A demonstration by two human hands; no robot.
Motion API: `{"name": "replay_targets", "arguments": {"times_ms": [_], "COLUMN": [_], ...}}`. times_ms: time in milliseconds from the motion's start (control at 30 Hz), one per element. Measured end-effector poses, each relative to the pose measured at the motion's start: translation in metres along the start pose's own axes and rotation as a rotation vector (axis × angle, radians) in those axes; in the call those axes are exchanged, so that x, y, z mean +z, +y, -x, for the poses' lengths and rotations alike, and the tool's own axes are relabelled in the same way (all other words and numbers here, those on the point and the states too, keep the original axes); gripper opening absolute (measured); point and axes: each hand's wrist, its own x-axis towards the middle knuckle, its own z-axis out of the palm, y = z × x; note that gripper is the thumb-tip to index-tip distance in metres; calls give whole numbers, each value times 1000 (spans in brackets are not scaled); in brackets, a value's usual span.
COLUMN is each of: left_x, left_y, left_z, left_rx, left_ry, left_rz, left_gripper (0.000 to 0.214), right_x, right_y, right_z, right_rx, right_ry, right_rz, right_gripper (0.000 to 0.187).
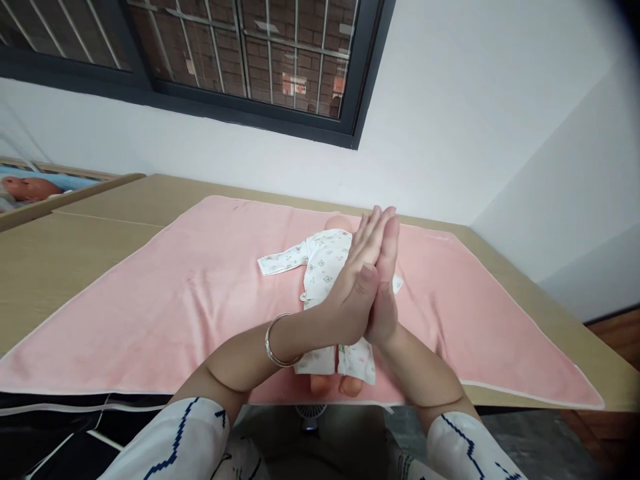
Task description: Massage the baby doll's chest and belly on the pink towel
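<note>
My left hand (347,300) and my right hand (387,287) are pressed palm to palm, their fingers stretched out and pointing up and away. Neither holds an object. Beneath and behind them a baby doll (323,267) lies on its back on a pink blanket (225,267). It wears a white printed outfit with long sleeves and trouser legs. One sleeve is spread out to the left, and the bare feet (320,385) show at the near edge. My hands and wrists hide much of its right side and middle.
The blanket covers most of a wooden table (115,233). Another doll (30,189) lies in a wood-edged bed at the far left. A white wall and a barred window (250,53) stand behind. A small fan (310,417) is below the table's near edge.
</note>
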Motion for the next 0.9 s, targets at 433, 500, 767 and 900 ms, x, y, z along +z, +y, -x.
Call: {"name": "replay_targets", "arguments": {"times_ms": [433, 500, 767, 900], "left_x": [-95, -110, -119, -120], "left_y": [-16, -34, -138, -178], "left_z": [-78, -96, -122, -113], "left_rx": [371, 250, -160, -202], "left_ry": [470, 575, 549, 523], "left_rz": [-156, -132, -339, -452], "left_gripper": [60, 61, 76, 73], "right_x": [1, -2, 26, 27], "right_y": [13, 33, 152, 180], "right_z": [-9, -19, -44, -44], "right_rx": [-235, -145, 57, 94], "right_ry": [-309, -260, -156, -322], "right_rz": [-200, -169, 267, 463], "right_gripper": [52, 50, 52, 57]}}
